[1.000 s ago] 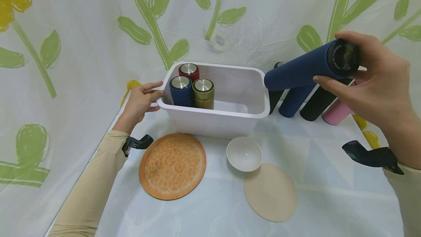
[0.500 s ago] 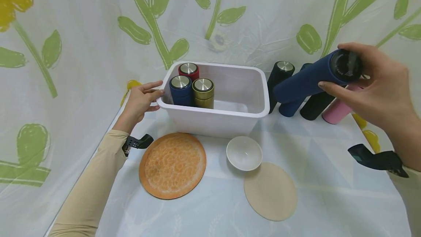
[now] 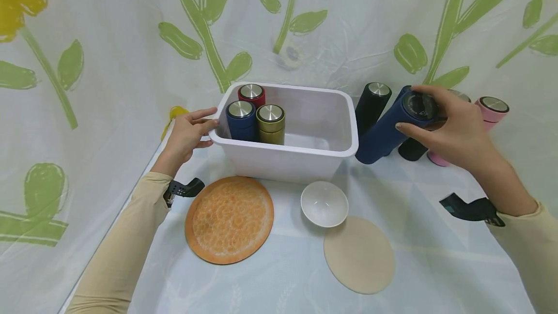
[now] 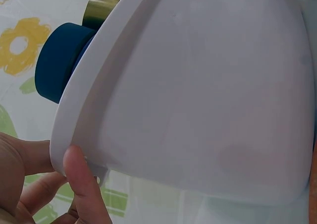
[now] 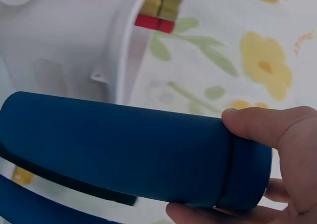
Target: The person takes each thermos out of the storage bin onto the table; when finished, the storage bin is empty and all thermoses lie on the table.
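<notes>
With thumb and fingers, my right hand (image 3: 457,127) grips a navy-blue thermos (image 3: 383,127) by its capped upper end. The thermos leans, its lower end close to the tub's right side; whether it touches the table cannot be told. On the left, my left hand (image 3: 185,137) holds the rim corner of a white plastic tub (image 3: 283,161), the thumb (image 4: 81,184) on the outside. Inside the tub's left end stand a blue thermos (image 3: 241,127), a gold thermos (image 3: 271,125) and a red thermos (image 3: 251,93), all upright with steel-topped lids.
Right of the tub stand a black thermos (image 3: 372,105), a pink thermos (image 3: 492,110), and others partly hidden behind my right hand. In front lie a round orange mat (image 3: 228,219), a white bowl (image 3: 324,204) and a beige disc (image 3: 359,256). A flowered sheet (image 3: 348,23) hangs behind.
My right hand has come down and to the left with the navy thermos, which has turned steeper and now sits lower beside the tub. The left hand stays at the rim.
</notes>
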Motion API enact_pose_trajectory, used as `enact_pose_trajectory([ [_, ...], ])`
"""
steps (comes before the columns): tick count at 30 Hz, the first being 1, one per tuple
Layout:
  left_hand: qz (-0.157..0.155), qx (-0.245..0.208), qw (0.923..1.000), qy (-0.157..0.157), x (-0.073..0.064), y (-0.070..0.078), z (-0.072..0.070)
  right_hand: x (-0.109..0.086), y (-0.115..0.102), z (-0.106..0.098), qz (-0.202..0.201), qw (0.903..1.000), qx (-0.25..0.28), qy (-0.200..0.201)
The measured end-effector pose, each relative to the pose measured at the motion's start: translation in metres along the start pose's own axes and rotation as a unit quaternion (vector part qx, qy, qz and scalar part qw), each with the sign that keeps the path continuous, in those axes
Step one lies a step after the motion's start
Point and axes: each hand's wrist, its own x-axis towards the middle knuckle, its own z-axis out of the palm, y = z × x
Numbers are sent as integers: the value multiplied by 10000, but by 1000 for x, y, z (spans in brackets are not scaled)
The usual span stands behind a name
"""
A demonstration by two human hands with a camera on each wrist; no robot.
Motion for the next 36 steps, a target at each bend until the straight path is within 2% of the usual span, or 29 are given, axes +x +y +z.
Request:
enact_pose_trajectory([
  [7,-51,-48,10000,-4,1,-2,1,0,14,20,465,9973,-268,-505],
  [14,-51,8,10000,6,1,-2,2,0,27,36,504,9953,-224,-796],
  [26,3,-7,10000,-4,0,-2,0,6,43,57,289,9967,-201,-733],
  [36,20,-7,10000,-6,-1,0,0,14,49,59,600,9937,-14,-947],
])
